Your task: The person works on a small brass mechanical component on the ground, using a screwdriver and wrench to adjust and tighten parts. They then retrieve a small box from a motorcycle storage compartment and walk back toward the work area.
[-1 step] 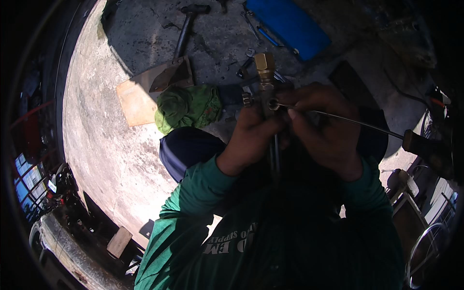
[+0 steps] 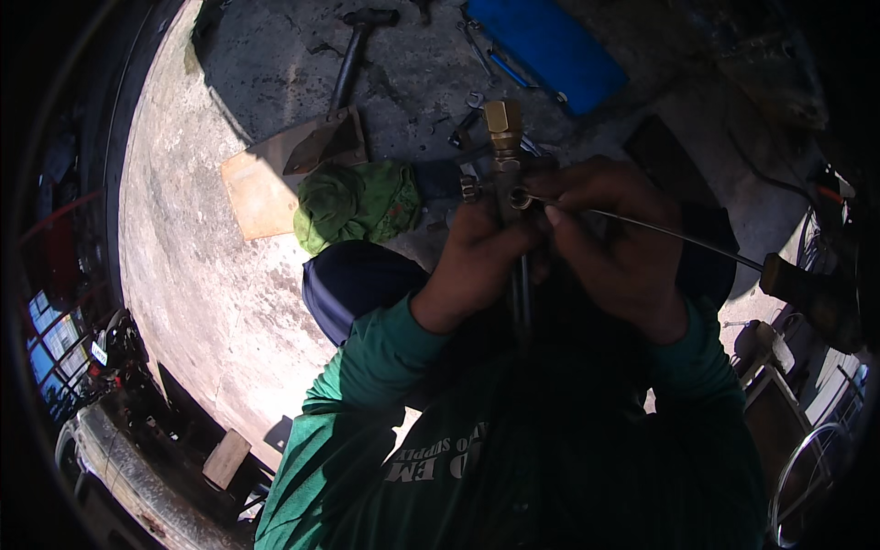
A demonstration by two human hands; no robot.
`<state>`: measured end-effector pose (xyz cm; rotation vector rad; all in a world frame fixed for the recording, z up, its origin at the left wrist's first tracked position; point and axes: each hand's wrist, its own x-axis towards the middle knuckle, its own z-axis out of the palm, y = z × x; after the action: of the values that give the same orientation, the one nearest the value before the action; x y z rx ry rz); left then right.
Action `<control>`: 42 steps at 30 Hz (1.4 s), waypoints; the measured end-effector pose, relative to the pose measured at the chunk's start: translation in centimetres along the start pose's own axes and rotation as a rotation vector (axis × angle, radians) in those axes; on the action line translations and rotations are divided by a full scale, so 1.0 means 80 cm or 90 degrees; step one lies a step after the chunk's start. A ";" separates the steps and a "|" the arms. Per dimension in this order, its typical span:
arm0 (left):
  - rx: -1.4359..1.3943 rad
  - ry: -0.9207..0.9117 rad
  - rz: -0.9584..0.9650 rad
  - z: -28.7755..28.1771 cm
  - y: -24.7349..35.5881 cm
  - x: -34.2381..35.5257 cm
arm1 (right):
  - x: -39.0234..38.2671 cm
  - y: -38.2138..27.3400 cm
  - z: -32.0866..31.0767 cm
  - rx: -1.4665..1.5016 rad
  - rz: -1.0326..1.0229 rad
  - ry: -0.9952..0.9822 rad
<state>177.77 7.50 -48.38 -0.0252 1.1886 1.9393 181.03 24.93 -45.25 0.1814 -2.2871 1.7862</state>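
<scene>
My left hand (image 2: 481, 257) is wrapped round a metal fitting (image 2: 506, 167) with a brass hex nut (image 2: 501, 119) at its far end and a round port (image 2: 520, 198) facing up. Two thin rods or tubes (image 2: 521, 293) run down from the fitting toward me. In my right hand (image 2: 619, 238), the fingers pinch the thin shaft of a screwdriver (image 2: 678, 231) near its tip. That tip is at the port; how deep it sits I cannot tell. Its dark handle (image 2: 807, 289) sticks out to the right, past my wrist.
Beyond my left knee (image 2: 353, 284) lie a green cloth (image 2: 353, 206) and a flat brown sheet (image 2: 266, 188). A hammer (image 2: 350, 69), wrenches (image 2: 475, 48) and a blue panel (image 2: 555, 55) are on the concrete farther off. A wire coil (image 2: 788, 477) is at lower right.
The screwdriver's handle has tilted slightly toward me, its tip staying at the port. Both hands hold nearly the same place.
</scene>
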 end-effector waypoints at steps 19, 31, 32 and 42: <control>0.000 0.011 0.059 -0.004 -0.011 0.006 | 0.003 -0.007 0.005 -0.085 -0.021 0.010; 0.015 0.010 0.051 -0.002 -0.001 0.007 | 0.005 -0.006 0.006 -0.096 -0.033 0.006; 0.017 0.005 0.049 -0.004 -0.001 0.007 | 0.005 -0.006 0.005 -0.100 -0.036 0.001; -0.025 -0.001 0.058 -0.004 -0.005 0.009 | 0.005 -0.005 0.005 -0.054 -0.047 -0.009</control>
<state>177.42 7.76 -49.12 0.0106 1.1688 2.0420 180.69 24.44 -44.88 0.2612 -2.3296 1.6533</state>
